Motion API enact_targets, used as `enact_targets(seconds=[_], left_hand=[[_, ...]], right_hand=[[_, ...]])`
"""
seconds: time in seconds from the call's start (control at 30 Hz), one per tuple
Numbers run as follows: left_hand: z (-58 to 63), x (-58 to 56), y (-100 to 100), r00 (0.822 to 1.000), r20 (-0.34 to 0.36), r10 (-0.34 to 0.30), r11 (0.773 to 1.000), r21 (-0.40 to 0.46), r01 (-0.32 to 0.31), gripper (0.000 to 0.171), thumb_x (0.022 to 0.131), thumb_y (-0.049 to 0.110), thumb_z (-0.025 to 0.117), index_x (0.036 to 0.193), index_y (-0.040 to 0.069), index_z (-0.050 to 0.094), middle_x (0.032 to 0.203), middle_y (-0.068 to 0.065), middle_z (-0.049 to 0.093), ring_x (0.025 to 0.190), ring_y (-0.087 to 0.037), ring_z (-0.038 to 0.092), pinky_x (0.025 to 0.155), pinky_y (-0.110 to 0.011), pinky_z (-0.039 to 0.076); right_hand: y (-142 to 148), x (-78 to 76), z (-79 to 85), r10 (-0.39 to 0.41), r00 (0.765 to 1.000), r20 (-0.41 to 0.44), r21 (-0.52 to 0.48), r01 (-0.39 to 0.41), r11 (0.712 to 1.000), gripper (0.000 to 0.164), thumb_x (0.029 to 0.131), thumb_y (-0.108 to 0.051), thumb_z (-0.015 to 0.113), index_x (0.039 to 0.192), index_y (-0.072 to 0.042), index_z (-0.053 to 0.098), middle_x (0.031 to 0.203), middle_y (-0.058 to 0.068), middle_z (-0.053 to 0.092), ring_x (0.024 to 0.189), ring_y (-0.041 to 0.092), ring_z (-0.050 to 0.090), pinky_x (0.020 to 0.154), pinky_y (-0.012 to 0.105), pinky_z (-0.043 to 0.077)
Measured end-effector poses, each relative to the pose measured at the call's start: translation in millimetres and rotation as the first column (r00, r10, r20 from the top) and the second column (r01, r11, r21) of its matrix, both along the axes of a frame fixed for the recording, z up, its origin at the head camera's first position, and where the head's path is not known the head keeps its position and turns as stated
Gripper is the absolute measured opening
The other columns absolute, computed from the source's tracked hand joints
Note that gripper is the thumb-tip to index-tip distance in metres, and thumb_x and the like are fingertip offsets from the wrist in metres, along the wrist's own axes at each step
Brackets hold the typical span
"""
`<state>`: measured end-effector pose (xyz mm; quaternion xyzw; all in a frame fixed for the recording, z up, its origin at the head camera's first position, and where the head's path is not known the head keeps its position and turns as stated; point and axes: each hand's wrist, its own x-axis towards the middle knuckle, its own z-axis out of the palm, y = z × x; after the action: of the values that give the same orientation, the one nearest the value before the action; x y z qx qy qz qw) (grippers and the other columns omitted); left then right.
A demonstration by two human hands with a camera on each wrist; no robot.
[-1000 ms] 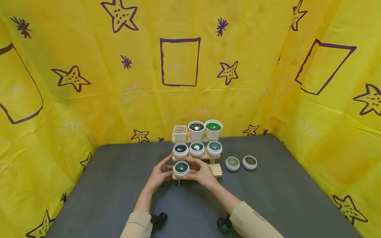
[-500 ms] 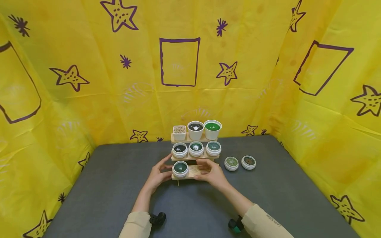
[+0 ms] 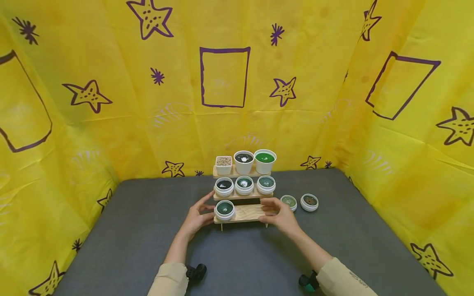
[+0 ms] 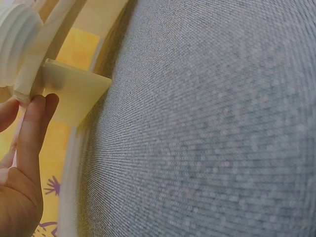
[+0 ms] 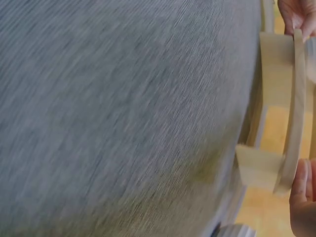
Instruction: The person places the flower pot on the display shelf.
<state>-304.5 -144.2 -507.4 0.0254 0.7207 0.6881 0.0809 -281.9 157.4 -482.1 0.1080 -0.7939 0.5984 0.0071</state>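
Note:
A three-tier wooden stand [image 3: 249,212] sits at the middle of the table. On the left of its lowest shelf is a white ridged cup with dark green filling [image 3: 224,208]. My left hand [image 3: 196,218] pinches the left end of that shelf; in the left wrist view, its fingertips [image 4: 37,106] are at the board's edge beside a leg. My right hand [image 3: 280,216] is at the shelf's right end, fingers loosely bent and holding nothing. In the right wrist view, its fingertips [image 5: 302,173] are right by the board's end [image 5: 285,183].
Three similar cups, including a black-filled cup [image 3: 224,185], stand on the middle shelf. Above are a square tub of grains [image 3: 224,163] and two taller tubs. On the grey table [image 3: 148,230], a light green cup [image 3: 287,200] is partly behind my right hand, beside a brown-topped cup [image 3: 309,201].
My right hand has let go of the dark green cup and moved right along the lowest shelf to its end. The left hand and the cup stay in place.

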Motion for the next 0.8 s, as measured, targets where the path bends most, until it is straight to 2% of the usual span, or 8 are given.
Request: enact_targets(seconds=[0.3,0.5,0.7,0.8], left_hand=[[1.2,-1.1,2.0,1.000,0.001,0.013,1.000,-0.020,-0.013,0.073,0.087,-0.006,0.064,0.148,0.031,0.046,0.119,-0.023,0.063,0.093,-0.017,0.068,0.082,-0.038,0.060],[0.9,-0.8,1.6,1.000,-0.006,0.010,1.000,-0.019,-0.011,0.073,0.087,-0.006,0.064,0.148,0.030,0.046,0.120,-0.023,0.063,0.093,-0.017,0.069,0.083,-0.038,0.061],[-1.1,-0.8,0.7,1.000,-0.009,0.006,1.000,-0.012,-0.006,0.074,0.087,-0.006,0.064,0.149,0.029,0.045,0.119,-0.023,0.063,0.093,-0.017,0.068,0.083,-0.039,0.060],[-1.9,-0.8,0.3,1.000,-0.012,0.006,1.000,-0.013,-0.006,0.074,0.087,-0.006,0.064,0.149,0.029,0.045,0.118,-0.023,0.063,0.093,-0.017,0.068,0.083,-0.039,0.061]], right_hand=[[29.7,0.5,-1.0,-0.082,0.995,-0.049,0.042,0.084,0.996,0.054,0.073,-0.006,0.085,0.123,0.000,0.065,0.121,0.024,0.068,0.111,0.037,0.065,0.093,0.040,0.057],[52.1,-2.1,2.2,-0.173,0.982,-0.079,0.082,0.180,0.980,0.053,0.074,-0.005,0.084,0.123,0.000,0.064,0.123,0.024,0.067,0.110,0.033,0.066,0.084,0.020,0.056],[74.4,-8.6,3.6,-0.256,0.963,-0.081,0.098,0.263,0.960,0.051,0.075,-0.006,0.084,0.122,-0.001,0.065,0.124,0.022,0.067,0.103,0.017,0.068,0.084,0.016,0.052],[84.9,-10.3,5.2,-0.293,0.953,-0.075,0.110,0.300,0.948,0.050,0.076,-0.008,0.083,0.123,-0.002,0.065,0.121,0.014,0.070,0.103,0.013,0.068,0.085,0.014,0.052]])
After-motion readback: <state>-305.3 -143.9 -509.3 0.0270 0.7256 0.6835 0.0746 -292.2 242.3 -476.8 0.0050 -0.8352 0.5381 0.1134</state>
